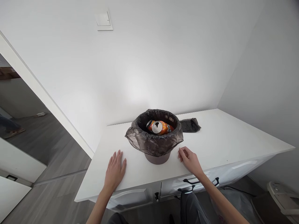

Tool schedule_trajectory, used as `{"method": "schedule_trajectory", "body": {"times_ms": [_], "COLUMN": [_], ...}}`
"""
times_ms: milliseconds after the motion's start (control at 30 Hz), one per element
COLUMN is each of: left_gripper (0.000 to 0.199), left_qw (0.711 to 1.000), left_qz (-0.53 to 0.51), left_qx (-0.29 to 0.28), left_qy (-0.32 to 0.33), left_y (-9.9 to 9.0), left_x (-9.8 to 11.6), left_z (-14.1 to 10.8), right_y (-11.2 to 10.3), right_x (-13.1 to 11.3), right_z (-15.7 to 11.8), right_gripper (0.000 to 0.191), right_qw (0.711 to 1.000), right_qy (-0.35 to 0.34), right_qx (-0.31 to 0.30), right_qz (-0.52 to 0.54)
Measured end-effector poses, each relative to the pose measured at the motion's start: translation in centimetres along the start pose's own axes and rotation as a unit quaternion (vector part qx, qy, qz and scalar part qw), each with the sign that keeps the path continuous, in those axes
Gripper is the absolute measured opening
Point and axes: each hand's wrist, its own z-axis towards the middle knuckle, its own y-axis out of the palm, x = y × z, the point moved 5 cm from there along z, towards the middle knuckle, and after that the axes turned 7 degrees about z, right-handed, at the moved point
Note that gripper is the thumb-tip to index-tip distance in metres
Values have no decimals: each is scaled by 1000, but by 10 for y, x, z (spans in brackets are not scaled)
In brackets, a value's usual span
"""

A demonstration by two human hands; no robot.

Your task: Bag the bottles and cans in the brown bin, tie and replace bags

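Note:
A small bin (158,159) stands upright on the white countertop (224,133), lined with a dark, see-through trash bag (156,146) folded out over its rim. Inside lie orange drink cans (157,127), one with its opened top facing up. To the left of the bin, my left hand (115,171) rests flat on the countertop, fingers stretched out and holding nothing. My right hand (189,159) is on the countertop just right of the bin, its fingers curled in loosely, with no object showing in them. Neither hand touches the bin.
Behind the bin's right side lies a folded dark plastic bag (190,125). The countertop meets a white wall with a light switch (103,20). Below the front edge are drawers with black handles (191,181). A doorway opens at the left, where part of a person's leg (10,124) shows.

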Motion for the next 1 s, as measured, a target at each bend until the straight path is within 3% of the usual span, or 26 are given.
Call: {"method": "schedule_trajectory", "body": {"times_ms": [1000], "left_gripper": [63], "left_qw": [1000], "left_qz": [-6], "left_qx": [2], "left_qy": [-2], "left_y": [-2], "left_x": [-1], "left_z": [-2], "right_y": [1], "right_x": [-2], "right_z": [-1], "right_gripper": [51], "right_qw": [1000], "right_qy": [-7], "right_qx": [2], "right_qz": [2]}}
